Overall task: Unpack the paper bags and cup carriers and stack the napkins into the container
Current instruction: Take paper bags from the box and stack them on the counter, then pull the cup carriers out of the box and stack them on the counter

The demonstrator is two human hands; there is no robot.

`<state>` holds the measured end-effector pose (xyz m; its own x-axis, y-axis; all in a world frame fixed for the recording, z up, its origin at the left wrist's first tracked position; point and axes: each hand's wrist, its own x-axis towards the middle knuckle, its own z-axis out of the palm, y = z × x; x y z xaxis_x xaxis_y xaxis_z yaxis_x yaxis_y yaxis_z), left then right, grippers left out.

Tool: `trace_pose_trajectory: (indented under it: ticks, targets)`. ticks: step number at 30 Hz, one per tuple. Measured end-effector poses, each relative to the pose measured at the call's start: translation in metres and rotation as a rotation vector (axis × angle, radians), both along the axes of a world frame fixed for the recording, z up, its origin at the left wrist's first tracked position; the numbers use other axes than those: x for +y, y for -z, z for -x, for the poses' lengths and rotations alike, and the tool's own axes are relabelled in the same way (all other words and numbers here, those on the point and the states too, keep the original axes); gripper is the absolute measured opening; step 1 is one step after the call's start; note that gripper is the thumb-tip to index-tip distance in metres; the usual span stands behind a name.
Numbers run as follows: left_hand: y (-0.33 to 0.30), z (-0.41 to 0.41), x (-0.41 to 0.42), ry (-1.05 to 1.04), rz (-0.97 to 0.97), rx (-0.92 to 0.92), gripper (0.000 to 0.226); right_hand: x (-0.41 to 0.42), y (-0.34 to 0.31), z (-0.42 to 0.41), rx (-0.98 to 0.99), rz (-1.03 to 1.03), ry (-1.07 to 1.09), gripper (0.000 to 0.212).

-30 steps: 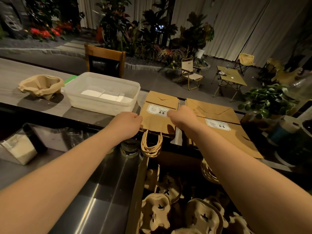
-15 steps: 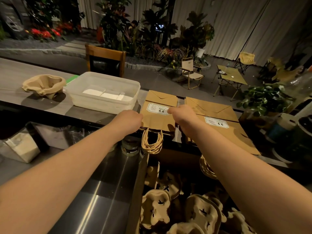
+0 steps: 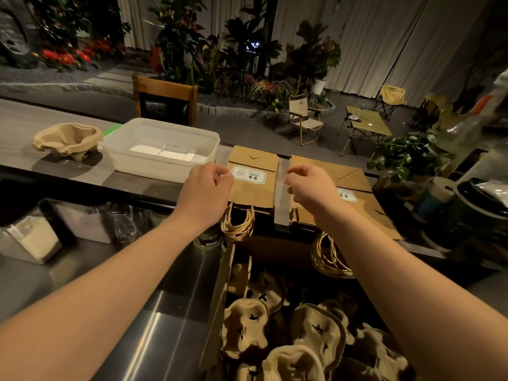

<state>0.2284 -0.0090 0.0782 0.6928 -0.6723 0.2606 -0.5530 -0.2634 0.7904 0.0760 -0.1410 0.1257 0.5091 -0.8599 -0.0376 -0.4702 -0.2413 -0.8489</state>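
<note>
On counter: napkins [image 3: 165, 152] sitting in container [image 3: 160, 148]; bags [image 3: 253, 182] lying flat; carriers [image 3: 316, 334] w/ box waiting; left hand [image 3: 204, 188] & right hand [image 3: 309, 185] hovering, loosely curled, gripping nothing.

Pale curtains [image 3: 357, 42], potted plants [image 3: 247, 50], folding chairs [image 3: 302, 119] (dim light)
</note>
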Motion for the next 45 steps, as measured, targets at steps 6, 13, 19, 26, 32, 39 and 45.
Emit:
trace_pose_trajectory:
  ticks: [6, 13, 19, 26, 32, 39, 45]
  targets:
    - [-0.029, 0.053, -0.009, 0.137, 0.115, 0.296, 0.028, -0.016, -0.003, 0.048, 0.001, 0.121, 0.157, 0.025]
    - [-0.025, 0.103, -0.038, 0.307, 0.075, 0.669, 0.027, -0.036, 0.014, 0.114, 0.256, 0.104, 0.362, 0.041]
    - [-0.011, 0.124, -0.053, 0.27, -0.022, 0.674, 0.064, -0.039, 0.023, 0.145, 0.418, 0.135, 0.468, 0.058]
    - [-0.013, 0.134, -0.056, 0.225, -0.061, 0.713, 0.051, -0.036, 0.028, 0.149, 0.193, -0.091, 0.458, 0.06]
    - [-0.016, 0.137, -0.054, 0.225, -0.061, 0.717, 0.041, -0.046, 0.034, 0.156, 0.131, -0.093, 0.434, 0.06]
    - [-0.016, 0.146, -0.044, 0.24, -0.083, 0.595, 0.053, -0.038, 0.041, 0.163, 0.021, -0.114, 0.46, 0.057]
    - [-0.013, 0.159, -0.017, 0.266, 0.014, 0.404, 0.056, -0.019, 0.058, 0.18, -0.117, -0.105, 0.485, 0.059]
